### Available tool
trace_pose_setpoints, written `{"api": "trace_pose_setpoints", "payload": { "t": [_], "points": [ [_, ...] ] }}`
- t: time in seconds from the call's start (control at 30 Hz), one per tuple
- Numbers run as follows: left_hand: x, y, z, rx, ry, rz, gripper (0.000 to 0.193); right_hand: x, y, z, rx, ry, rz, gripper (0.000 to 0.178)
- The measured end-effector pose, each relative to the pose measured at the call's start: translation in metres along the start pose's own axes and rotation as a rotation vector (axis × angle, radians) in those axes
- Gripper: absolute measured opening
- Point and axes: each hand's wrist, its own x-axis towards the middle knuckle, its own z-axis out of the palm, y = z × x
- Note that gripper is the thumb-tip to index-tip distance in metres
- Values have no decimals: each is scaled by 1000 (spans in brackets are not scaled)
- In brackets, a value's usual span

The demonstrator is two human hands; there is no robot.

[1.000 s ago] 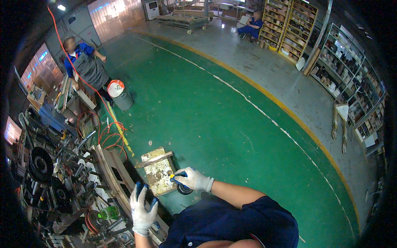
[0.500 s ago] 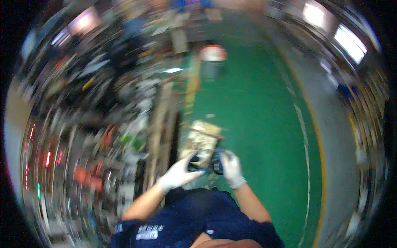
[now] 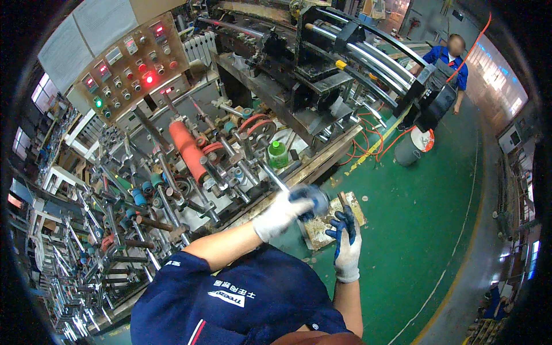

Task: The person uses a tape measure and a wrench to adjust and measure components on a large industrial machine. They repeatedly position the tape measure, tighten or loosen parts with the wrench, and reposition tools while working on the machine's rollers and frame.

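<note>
Two hands here, both in white knit gloves with dark blue coated fingers, plus one roundish dark blue-grey object point(image 3: 319, 200) that's pretty motion-blurred, so I can't tell what it's made of. The left hand point(image 3: 286, 215) has its fingers bent around that object, gripping it. The right hand point(image 3: 347, 247) is open with fingers stretched upward, and I can't see it holding anything. So the round thing is at the left hand's fingertips, up and to the left of the right hand, with a gap between.

Under the hands there's one pale yellow, blotchy, rough-looking board point(image 3: 317, 234), sitting over a smooth green floor point(image 3: 414, 224) with scuffs on it.

To the left is a long bench with a worn wooden edge point(image 3: 345, 148), packed with shiny metal rods, too many to count. Also on it: one smooth red-orange cylinder point(image 3: 188, 150) and one see-through green plastic bottle point(image 3: 278, 155). Behind that, one flat brownish control panel point(image 3: 127, 92) full of round buttons, with one green light point(image 3: 99, 103) and several red ones.

Upper right, one co-worker in blue point(image 3: 455, 64) stands near one grey round bucket point(image 3: 407, 154), with one white tub with an orange rim point(image 3: 422, 139) right at its top. A thin orange-red hose point(image 3: 470, 52) hangs nearby.
</note>
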Motion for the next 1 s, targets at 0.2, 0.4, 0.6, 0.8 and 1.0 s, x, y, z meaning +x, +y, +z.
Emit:
{"api": "trace_pose_setpoints", "payload": {
  "t": [0.2,0.4,0.6,0.8,1.0],
  "points": [
    [89,137,-88,-63,499,436,24,-10,49,-33,-63,15,169,42],
    [200,168,-162,-210,585,221,23,-48,129,-82,-302,173,215,35],
    [274,147,-196,1071,858,324,51,-76,152,-87,-398,336,353,36],
    [244,155,-225,537,608,40,58,-81,156,-77,-732,290,493,62],
    [188,159,-113,508,709,931,39,-89,166,-91,-784,388,544,62]
  ]
}}
